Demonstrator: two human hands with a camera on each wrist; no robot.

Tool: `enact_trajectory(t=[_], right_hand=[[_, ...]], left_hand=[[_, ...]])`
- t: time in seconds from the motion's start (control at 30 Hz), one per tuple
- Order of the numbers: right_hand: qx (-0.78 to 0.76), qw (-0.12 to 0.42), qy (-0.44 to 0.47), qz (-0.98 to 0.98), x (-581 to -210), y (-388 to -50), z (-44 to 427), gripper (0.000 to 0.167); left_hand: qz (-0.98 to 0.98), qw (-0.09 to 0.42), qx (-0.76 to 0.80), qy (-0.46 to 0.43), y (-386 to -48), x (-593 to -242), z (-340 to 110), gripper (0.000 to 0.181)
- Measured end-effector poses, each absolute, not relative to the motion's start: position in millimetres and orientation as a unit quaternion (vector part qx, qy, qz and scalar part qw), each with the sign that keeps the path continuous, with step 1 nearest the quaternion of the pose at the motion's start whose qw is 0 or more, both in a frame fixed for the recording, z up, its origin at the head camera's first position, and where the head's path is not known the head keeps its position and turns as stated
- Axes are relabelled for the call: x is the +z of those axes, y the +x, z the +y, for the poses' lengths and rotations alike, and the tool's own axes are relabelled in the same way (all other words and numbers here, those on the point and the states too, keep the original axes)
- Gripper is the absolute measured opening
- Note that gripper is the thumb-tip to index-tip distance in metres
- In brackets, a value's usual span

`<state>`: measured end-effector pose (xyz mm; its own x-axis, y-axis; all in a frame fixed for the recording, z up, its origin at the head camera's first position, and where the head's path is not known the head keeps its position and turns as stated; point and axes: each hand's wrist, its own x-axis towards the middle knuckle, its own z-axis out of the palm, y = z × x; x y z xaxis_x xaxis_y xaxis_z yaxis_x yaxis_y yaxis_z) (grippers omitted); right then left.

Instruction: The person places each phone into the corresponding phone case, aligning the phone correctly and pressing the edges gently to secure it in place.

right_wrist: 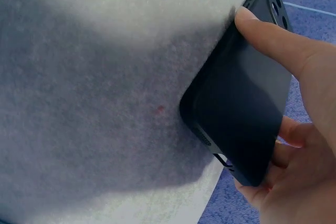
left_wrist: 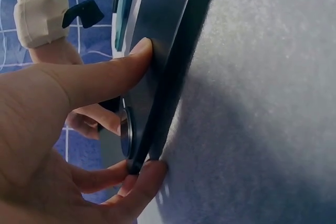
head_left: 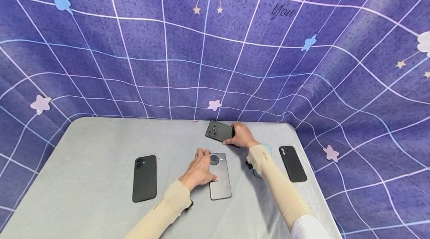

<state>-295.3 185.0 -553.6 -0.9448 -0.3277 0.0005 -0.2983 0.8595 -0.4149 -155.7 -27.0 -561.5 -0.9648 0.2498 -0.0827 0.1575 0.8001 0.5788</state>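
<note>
My left hand (head_left: 200,169) grips a silver-grey phone (head_left: 221,183) lying back up near the middle of the table. In the left wrist view its thumb presses the back of the phone (left_wrist: 163,14), and its other fingers are at the edge by the round camera. Farther back, my right hand (head_left: 242,135) holds a black phone case (head_left: 221,136) with a round camera surround. The right wrist view shows the thumb on one long edge of the case (right_wrist: 236,98), fingers at the opposite edge, and a port cutout at its bottom end.
A black phone (head_left: 145,183) with two lenses lies to the left. Another black phone case (head_left: 293,166) lies near the right edge of the grey table (head_left: 97,164). Partly under my right forearm is a light blue item (head_left: 268,148). A purple gridded curtain (head_left: 181,52) hangs behind.
</note>
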Motion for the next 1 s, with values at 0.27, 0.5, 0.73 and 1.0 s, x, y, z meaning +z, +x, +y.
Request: enact_trajectory(t=[0.27,0.5,0.73,1.0], right_hand=[[-0.228,0.066,-0.134,0.962,-550.5,-293.8,187.8,0.07],[-0.26,0.061,-0.142,0.953,-547.2,-294.0,190.3,0.049],[-0.305,0.054,-0.168,0.936,-546.0,-294.9,196.0,0.02],[-0.37,0.091,-0.156,0.911,-545.5,-292.1,199.5,0.023]], left_hand=[[0.908,0.083,0.396,0.107,-152.3,-566.9,-28.4,0.1],[0.878,0.085,0.459,0.104,-144.9,-575.3,-34.3,0.103],[0.835,0.09,0.534,0.098,-134.9,-584.4,-34.6,0.104],[0.822,0.098,0.557,0.059,-124.8,-587.6,-31.6,0.102]])
